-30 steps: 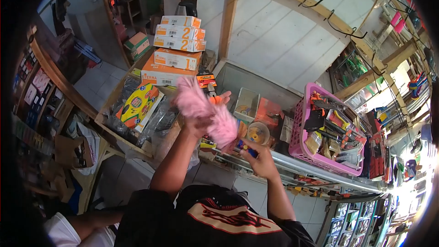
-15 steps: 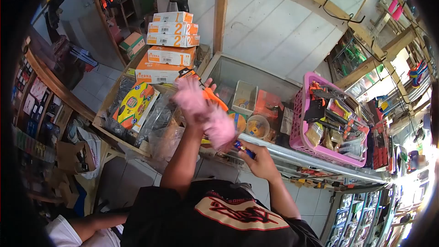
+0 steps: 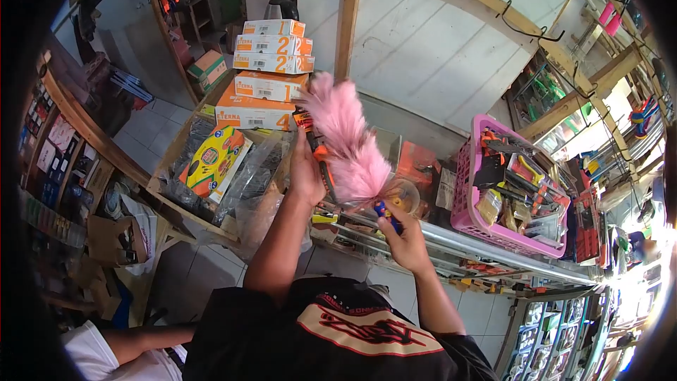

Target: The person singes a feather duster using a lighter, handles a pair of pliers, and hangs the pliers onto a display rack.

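Note:
My right hand (image 3: pixel 407 240) is wrapped round the blue handle of a pink feather duster (image 3: pixel 356 152), above the front edge of the glass counter. The duster's fluffy head points up and to the left. My left hand (image 3: pixel 306 175) holds an orange and black tool (image 3: pixel 324 166) with a card at its top, just left of the duster. Feathers cover part of the tool, so its exact kind is unclear.
Stacked white and orange boxes (image 3: pixel 262 88) stand behind a wooden tray with a yellow package (image 3: pixel 215 160). A pink basket (image 3: pixel 474 222) of tools sits on the counter at the right. Another person's arm (image 3: pixel 151 341) shows at the lower left.
The duster has swung off the tool and now stands beside it, no longer blurred. My left hand and the tool are more plainly visible; the tool is more upright.

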{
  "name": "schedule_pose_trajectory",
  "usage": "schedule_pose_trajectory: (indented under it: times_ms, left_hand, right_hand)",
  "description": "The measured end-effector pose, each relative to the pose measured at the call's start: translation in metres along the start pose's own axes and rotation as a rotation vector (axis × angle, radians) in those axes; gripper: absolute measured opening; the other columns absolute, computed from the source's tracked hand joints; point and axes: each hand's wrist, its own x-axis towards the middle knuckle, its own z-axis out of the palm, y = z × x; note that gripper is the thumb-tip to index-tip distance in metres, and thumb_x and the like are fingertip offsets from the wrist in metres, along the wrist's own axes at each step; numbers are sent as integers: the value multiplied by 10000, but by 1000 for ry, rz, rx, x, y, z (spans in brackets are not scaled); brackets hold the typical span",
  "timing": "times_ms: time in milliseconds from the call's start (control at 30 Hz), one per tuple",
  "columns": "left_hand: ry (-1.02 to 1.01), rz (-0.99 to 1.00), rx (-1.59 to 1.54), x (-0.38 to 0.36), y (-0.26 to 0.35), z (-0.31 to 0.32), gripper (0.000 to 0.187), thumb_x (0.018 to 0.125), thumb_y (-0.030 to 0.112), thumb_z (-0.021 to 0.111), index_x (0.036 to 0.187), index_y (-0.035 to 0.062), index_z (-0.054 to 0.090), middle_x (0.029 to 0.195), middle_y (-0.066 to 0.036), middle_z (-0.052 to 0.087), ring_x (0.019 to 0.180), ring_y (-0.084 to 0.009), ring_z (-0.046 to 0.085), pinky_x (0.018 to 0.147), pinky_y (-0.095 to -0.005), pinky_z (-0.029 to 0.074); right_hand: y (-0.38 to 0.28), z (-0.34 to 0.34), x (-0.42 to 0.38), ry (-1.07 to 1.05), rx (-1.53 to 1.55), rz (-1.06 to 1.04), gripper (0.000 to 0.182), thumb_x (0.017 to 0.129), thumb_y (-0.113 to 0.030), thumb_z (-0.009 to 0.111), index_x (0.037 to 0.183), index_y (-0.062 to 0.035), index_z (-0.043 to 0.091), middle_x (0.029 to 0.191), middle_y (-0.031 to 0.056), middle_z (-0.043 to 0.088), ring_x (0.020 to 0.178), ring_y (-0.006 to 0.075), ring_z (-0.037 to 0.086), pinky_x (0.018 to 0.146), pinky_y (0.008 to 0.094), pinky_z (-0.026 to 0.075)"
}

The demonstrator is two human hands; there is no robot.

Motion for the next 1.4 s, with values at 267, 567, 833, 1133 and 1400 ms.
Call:
schedule_pose_trajectory:
  times_ms: [267, 567, 833, 1133, 1400]
  left_hand:
    - [-431, -265, -261, 16, -5, -61, 601, 1116, 546, 524, 1521, 102, 530, 1370, -148, 694, 1250, -300, 694, 1120, -481, 539]
    - [-209, -258, -117, -11, 17, 18, 612, 1131, 545, 483, 1544, 96, 536, 1469, -176, 654, 1334, -302, 640, 1103, -533, 548]
    - [43, -351, 120, 3, 24, -28, 493, 1136, 442, 544, 1456, 67, 529, 1212, -119, 674, 1016, -313, 738, 850, -532, 640]
    - [-73, -247, 492, 5, 34, -39, 560, 1122, 533, 545, 1484, 107, 509, 1109, -103, 689, 880, -271, 752, 729, -441, 639]
    - [-219, -255, 371, -1, 48, -23, 617, 1119, 626, 469, 1434, 99, 525, 1087, -121, 711, 864, -300, 746, 749, -432, 596]
  right_hand:
    - [-6, 0, 9, 9, -182, -80, 399, 1032, -159, 747, 1371, 42, 685, 1007, 172, 757, 900, 143, 643, 876, 339, 552]
    - [0, -13, 13, -56, -195, -64, 432, 1036, -196, 718, 1409, 17, 677, 1115, 252, 781, 1024, 321, 767, 960, 404, 557]
    - [-7, -21, 38, -62, -268, -75, 396, 1000, -181, 756, 1344, 12, 720, 1107, 239, 780, 1021, 275, 740, 956, 389, 548]
    - [-46, -20, 74, -27, -253, 32, 382, 996, -138, 752, 1319, 59, 700, 1021, 250, 765, 902, 225, 723, 878, 354, 554]
    - [-12, -9, 67, 199, -160, 4, 371, 1012, -148, 748, 1319, 58, 710, 1088, 219, 788, 1009, 205, 729, 964, 344, 540]
